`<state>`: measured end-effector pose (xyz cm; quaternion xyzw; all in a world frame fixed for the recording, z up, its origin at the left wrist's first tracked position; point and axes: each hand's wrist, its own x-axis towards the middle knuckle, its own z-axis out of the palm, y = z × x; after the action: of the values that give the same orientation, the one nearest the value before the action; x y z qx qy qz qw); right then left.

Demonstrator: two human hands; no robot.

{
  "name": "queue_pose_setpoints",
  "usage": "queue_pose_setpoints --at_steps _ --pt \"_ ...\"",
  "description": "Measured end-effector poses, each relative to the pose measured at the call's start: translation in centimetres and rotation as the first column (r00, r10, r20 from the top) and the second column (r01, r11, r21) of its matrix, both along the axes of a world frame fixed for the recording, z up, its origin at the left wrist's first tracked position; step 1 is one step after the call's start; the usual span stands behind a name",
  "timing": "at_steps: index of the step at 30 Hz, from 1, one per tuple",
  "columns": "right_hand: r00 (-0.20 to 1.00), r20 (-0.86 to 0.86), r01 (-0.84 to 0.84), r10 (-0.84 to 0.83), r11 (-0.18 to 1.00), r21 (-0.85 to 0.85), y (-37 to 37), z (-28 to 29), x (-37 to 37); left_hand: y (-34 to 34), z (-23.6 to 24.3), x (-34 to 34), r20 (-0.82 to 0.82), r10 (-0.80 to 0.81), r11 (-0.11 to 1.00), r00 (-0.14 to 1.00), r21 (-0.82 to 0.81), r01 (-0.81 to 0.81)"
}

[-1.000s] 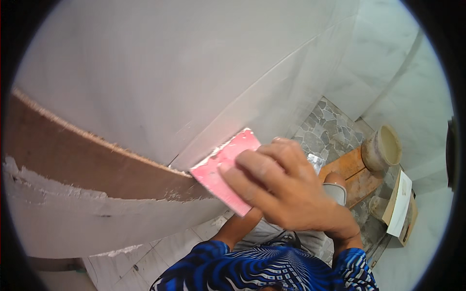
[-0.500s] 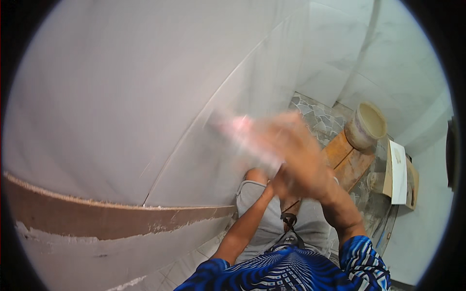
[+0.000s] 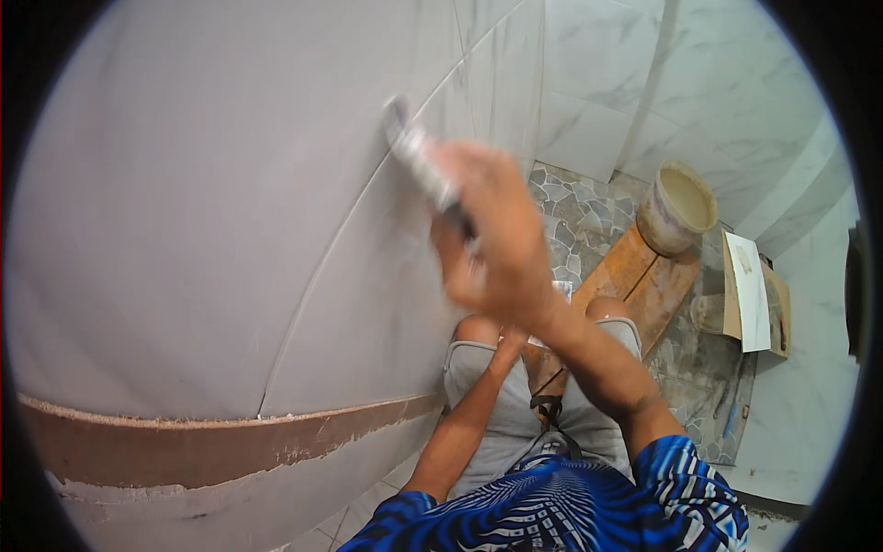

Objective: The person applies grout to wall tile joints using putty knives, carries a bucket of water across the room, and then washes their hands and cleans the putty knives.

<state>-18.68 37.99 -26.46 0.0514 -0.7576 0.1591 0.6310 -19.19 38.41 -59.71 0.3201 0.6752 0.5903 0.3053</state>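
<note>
On my head-camera feed, the right hand (image 3: 501,230) is raised in front of the pale wall panel (image 3: 230,202). Its fingers are curled closed around a flat scraper (image 3: 420,156), seen nearly edge-on. Motion blur affects both hand and tool. The far end of the scraper overlaps the curved joint line (image 3: 317,262) in the wall; I cannot tell from this angle whether the edge contacts the surface.

The left hand (image 3: 515,339) is low, just beside the left knee (image 3: 478,328), and is partly covered by the right arm. I cannot determine how far open it is or whether it grips anything.

Surroundings: a brown strip (image 3: 184,453) with a rough upper edge runs along the bottom of the panel, with a smeared white band (image 3: 230,501) beneath it. To the right, a round bucket (image 3: 655,221) stands upright at the far end of the wooden boards (image 3: 612,271). Stone-patterned flooring (image 3: 579,221) shows beside the boards. A white sheet (image 3: 751,294) leans near the right wall (image 3: 805,405).
</note>
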Motion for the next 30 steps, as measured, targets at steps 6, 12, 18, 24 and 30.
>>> queue_pose_setpoints --at_steps 6,12,18,24,30 --pt "0.827 0.313 -0.483 0.467 0.875 -0.028 -3.5 -3.2 4.9 0.9 -1.6 0.8 0.072 -0.022 0.999 0.997 -0.028 0.024" --pt "0.642 0.225 -0.504 0.733 0.624 -0.597 3.5 -6.3 9.2 5.1 -2.0 2.6 0.152 -0.045 0.998 0.987 0.048 0.038" --pt "0.895 -0.123 -0.218 0.43 0.18 -0.959 13.6 -14.6 10.7 6.4 -2.3 2.4 0.398 0.082 0.97 0.914 0.177 -0.164" --pt "0.941 0.087 0.014 0.328 0.218 -0.976 18.2 -19.7 8.4 8.7 -1.7 2.2 0.358 0.151 0.974 0.922 0.107 -0.201" --pt "0.964 0.25 0.237 -0.09 0.715 -0.658 18.1 -25.3 2.2 14.8 -7.6 2.5 -0.005 0.068 0.995 0.998 0.07 -0.067"
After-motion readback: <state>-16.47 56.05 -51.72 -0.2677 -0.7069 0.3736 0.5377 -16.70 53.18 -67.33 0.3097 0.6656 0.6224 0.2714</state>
